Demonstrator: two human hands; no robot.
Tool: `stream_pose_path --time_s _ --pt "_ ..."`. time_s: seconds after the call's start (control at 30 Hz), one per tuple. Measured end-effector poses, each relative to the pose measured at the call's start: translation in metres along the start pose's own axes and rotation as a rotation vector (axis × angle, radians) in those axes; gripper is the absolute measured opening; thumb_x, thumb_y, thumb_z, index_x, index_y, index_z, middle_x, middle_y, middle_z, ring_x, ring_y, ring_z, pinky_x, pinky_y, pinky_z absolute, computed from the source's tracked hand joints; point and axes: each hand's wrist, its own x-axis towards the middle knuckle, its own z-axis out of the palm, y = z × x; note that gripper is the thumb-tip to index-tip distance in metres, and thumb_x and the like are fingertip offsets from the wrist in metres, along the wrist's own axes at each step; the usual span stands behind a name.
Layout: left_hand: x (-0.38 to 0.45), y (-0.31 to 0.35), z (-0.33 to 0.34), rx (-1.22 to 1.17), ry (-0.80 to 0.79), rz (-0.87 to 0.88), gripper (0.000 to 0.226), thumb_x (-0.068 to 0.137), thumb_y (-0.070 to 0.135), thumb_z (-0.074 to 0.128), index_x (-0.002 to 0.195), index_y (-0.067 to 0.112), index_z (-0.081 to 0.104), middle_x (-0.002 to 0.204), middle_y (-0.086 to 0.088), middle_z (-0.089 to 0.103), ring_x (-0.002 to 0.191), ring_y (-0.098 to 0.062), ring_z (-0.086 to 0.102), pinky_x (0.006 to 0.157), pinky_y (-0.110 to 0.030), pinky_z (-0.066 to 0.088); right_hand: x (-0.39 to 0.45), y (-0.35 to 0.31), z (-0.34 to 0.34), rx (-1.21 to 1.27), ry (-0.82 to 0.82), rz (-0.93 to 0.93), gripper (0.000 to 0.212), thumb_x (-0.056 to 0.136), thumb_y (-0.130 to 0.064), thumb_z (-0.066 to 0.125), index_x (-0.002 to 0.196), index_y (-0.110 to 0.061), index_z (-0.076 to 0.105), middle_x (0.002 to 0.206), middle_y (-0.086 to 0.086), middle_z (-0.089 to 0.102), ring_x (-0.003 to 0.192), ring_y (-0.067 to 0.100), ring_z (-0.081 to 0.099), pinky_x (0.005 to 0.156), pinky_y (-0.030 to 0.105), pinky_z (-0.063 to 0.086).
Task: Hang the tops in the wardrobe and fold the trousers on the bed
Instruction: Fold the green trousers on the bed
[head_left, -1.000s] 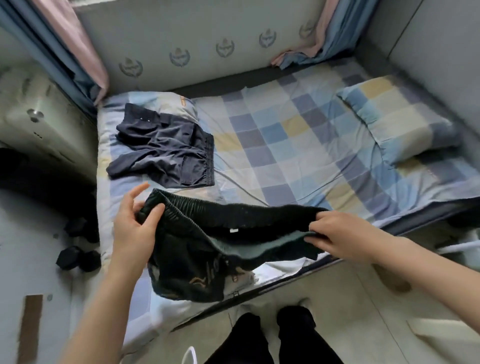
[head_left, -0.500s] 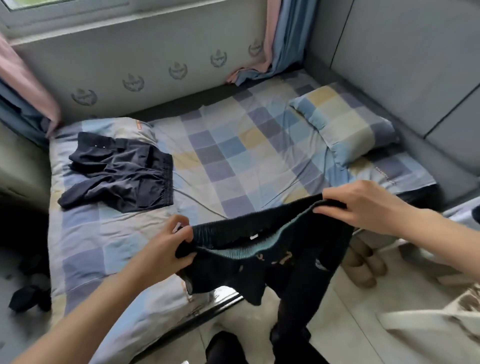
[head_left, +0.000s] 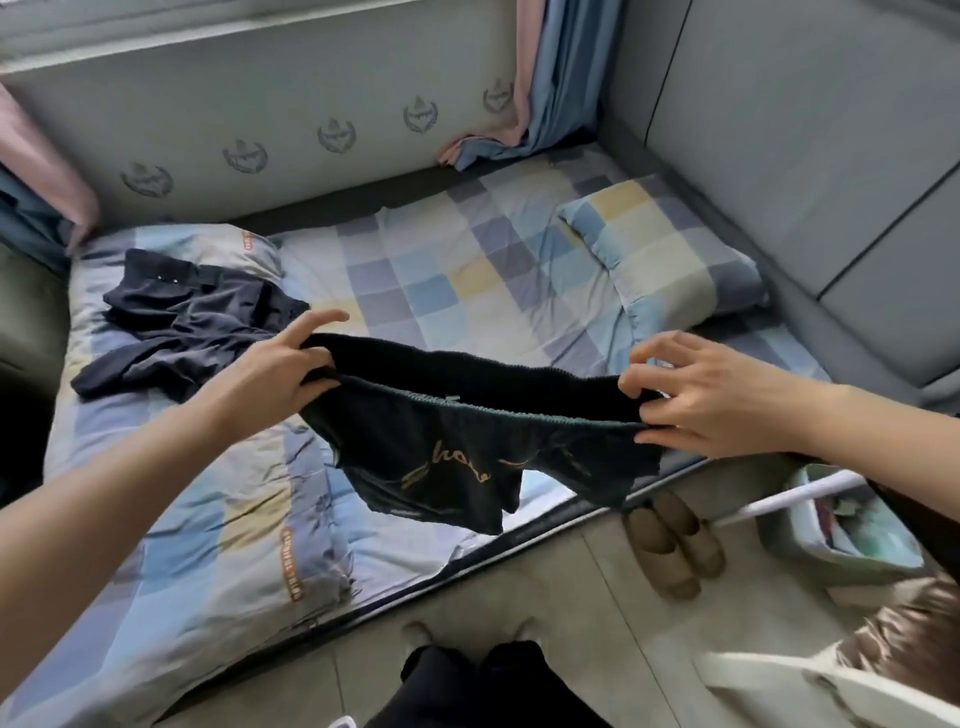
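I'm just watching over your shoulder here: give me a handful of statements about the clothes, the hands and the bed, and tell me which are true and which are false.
1. Both hands hold the dark shorts by the waistband. True: the left hand and the right hand grip its two ends.
2. The dark shorts lie flat on the bed. False: they hang in the air above its near edge.
3. A second dark garment lies on the bed to the left. True.
4. The pillow is plain white. False: it is checked in blue, yellow and grey.
5. A pair of slippers sits on the floor beside the bed. True.
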Motion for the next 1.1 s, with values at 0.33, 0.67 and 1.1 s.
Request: stream_pose_path --time_s 0.33,0.67,1.1 --pt "0.013 -0.033 0.008 0.106 -0.178 0.119 0.013 0.079 0.019 0.077 0.082 0.007 0.073 0.123 -0.009 0.06 0.106 -0.028 0.063 0.087 -0.039 0.055 0.022 0.043 0.045 0.005 -0.237 -0.133 0.03 0.093 -0.048 0.048 0.072 -0.028 0.054 0.071 -0.011 0.055 0.086 0.019 0.043 0.092 0.035 0.034" --pt "0.05 -0.084 0.031 0.029 -0.14 0.148 0.021 0.091 0.024 0.057 0.083 0.011 0.072 0.08 -0.003 0.058 0.071 -0.025 0.061 0.069 -0.028 0.041 0.059 0.089 0.086 0.041 -0.502 -0.038 0.048 0.084 -0.062 0.038 0.076 -0.029 0.073 0.129 -0.005 0.049 0.122 0.031 0.042 0.096 0.047 0.041" --pt "0.103 -0.113 0.03 -0.297 -0.027 -0.623 0.016 0.08 0.013 0.077 0.094 0.004 0.076 0.104 -0.005 0.069 0.093 -0.025 0.065 0.082 -0.026 0.05 0.11 0.17 0.104 0.412 -0.004 0.761 0.01 0.09 -0.018 0.063 0.092 -0.009 0.068 0.081 0.007 0.064 0.07 0.026 0.059 0.061 0.032 0.044"
